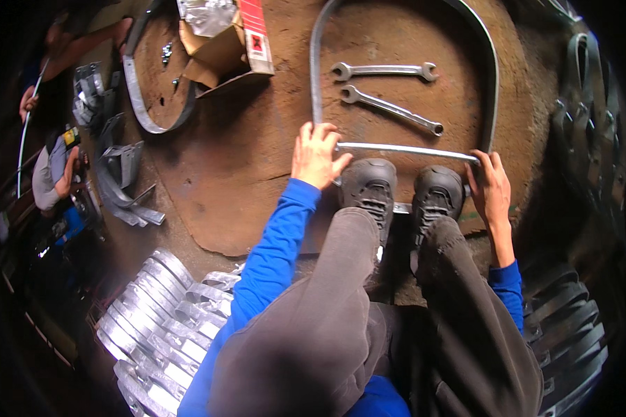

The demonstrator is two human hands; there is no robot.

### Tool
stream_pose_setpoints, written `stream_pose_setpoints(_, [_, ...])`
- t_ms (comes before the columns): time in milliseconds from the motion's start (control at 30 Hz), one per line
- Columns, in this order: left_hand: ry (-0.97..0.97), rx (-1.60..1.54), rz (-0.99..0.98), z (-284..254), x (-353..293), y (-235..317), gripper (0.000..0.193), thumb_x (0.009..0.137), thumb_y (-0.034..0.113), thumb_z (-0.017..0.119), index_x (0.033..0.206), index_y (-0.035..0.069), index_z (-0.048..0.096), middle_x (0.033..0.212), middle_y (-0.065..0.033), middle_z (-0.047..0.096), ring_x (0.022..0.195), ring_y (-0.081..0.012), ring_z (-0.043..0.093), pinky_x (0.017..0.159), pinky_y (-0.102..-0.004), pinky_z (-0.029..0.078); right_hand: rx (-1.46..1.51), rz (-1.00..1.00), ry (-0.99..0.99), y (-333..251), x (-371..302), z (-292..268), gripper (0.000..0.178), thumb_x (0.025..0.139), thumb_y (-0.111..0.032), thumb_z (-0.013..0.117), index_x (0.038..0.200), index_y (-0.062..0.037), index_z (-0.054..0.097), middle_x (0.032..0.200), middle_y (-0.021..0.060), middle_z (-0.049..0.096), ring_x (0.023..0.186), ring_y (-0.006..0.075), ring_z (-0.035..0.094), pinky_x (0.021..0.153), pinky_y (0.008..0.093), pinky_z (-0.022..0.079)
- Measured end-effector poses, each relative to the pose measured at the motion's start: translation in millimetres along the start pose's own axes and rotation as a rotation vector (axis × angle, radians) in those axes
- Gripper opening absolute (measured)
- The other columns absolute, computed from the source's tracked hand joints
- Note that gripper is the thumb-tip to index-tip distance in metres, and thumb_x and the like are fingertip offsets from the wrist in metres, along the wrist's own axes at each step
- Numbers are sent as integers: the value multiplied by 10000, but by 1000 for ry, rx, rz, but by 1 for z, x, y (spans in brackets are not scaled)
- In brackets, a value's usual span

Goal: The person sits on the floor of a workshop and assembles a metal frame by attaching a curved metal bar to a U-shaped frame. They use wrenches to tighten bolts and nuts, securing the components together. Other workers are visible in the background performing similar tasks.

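A U-shaped metal band [494, 76] lies on the brown board, its curve away from me. A thin straight metal bar [407, 149] runs across between its two legs, just ahead of my shoes. My left hand [316, 157] closes over the band's left leg beside the bar's left end, thumb pointing inward. At the other corner my right hand [491, 186] has its fingers wrapped round the place where bar and right leg meet. Inside the band lie a double open-ended wrench [386, 70] and a combination wrench [391, 110].
My shoes [370, 182] stand on the board, with a metal piece [402, 208] between them. An open cardboard box [219, 59] and another curved band [138, 111] lie far left. Stacked metal bands [146, 299] flank me. At the left edge, another person's hand [29, 103] holds a thin rod.
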State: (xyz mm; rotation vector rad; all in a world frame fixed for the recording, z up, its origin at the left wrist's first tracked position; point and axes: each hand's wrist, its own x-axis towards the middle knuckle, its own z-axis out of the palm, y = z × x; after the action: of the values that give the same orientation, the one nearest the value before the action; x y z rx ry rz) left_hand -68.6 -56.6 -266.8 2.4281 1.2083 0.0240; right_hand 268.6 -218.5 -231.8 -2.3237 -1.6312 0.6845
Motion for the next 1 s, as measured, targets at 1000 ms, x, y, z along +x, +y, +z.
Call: stream_pose_setpoints(1000, [35,-176,-1,-2,-8,-8,371,818,83,671,1174,108,569,1137,-110,609,1114,-362,533,978,-436,440,-82,-112,66,8,0,4,417,832,-207,704,1213,-112,563,958,111,588,898,294,616,742,406,506])
